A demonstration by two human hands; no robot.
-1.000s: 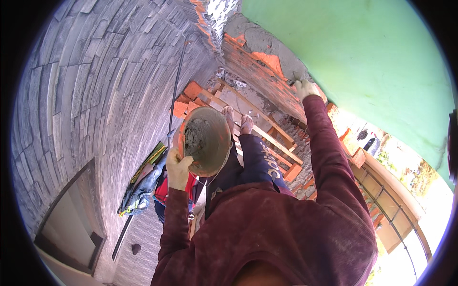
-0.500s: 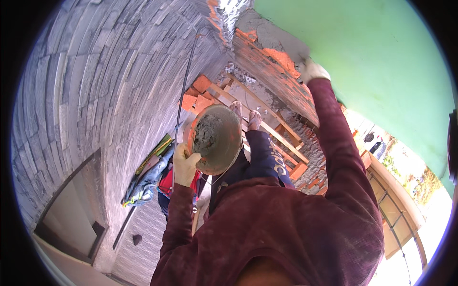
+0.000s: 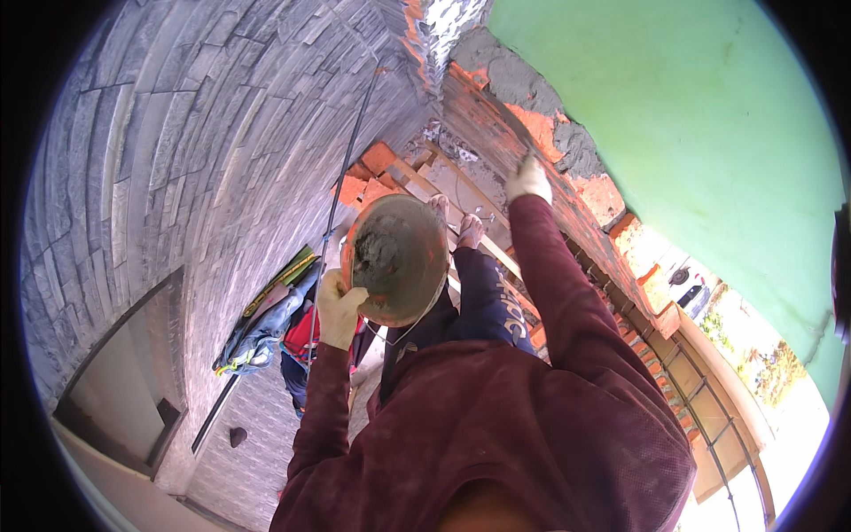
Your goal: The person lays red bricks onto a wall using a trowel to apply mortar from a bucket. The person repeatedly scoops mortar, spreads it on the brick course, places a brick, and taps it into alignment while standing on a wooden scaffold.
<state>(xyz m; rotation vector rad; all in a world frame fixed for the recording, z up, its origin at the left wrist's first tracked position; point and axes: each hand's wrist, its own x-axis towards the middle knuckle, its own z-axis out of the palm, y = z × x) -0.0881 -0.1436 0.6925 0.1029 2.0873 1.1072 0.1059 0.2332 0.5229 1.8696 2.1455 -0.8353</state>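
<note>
My left hand (image 3: 340,310), in a pale work glove, grips the rim of a round bucket (image 3: 417,297), thumb over the edge. Grey wet mortar (image 3: 379,253) lies inside it, and the bucket is tilted so its inside shows. My right hand (image 3: 529,180), gloved too, is closed beside the face of a brick wall (image 3: 496,120); what its fingers hold, if anything, I cannot make out. Just beyond it, patches of mortar (image 3: 578,152) and bare orange brick (image 3: 536,127) run along the wall's top, against a green surface (image 3: 674,115).
I stand on wooden planks (image 3: 417,177), with my feet (image 3: 470,230) near stacked orange bricks (image 3: 359,188). Grey stone cladding (image 3: 177,168) rises on the left, with a dark cable (image 3: 350,142) hanging before it. Clothes (image 3: 257,337) hang below. A metal bar frame (image 3: 722,417) is at right.
My right hand has come down and left, away from the green surface, uncovering mortar and brick along the wall's top. My left hand still holds the bucket in nearly the same place.
</note>
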